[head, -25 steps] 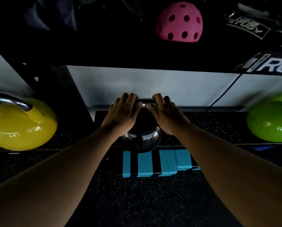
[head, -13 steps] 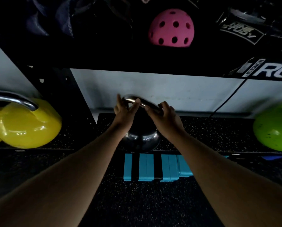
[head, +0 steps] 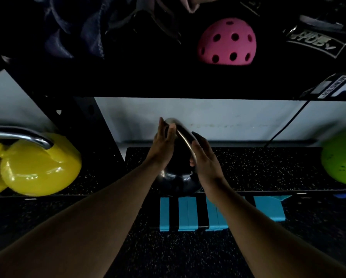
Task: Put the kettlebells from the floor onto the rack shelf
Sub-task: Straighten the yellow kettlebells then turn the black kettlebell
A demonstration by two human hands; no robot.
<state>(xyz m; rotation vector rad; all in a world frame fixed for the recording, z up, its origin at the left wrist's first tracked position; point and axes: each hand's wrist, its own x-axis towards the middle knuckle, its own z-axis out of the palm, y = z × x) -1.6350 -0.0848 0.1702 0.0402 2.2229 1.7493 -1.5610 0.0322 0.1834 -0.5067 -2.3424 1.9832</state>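
Note:
A black kettlebell (head: 176,181) with a shiny steel handle (head: 183,135) stands on the speckled rubber mat of the rack shelf (head: 258,167), near its front edge. My left hand (head: 163,145) rests flat against the left side of the handle, fingers straight and pointing up. My right hand (head: 204,159) lies along the handle's right side, fingers also stretched out. Neither hand is wrapped around the handle. My hands hide part of the kettlebell's body.
A yellow kettlebell (head: 39,167) with a steel handle sits on the shelf to the left, behind a black upright. A green kettlebell (head: 340,159) sits at the right edge. A pink holed ball (head: 226,43) lies on the upper shelf. Blue blocks (head: 188,213) stand below the shelf front.
Both hands gripped the handle a second ago. They have since uncurled and now lie flat on either side of it. The kettlebell has turned, so its handle points away from me.

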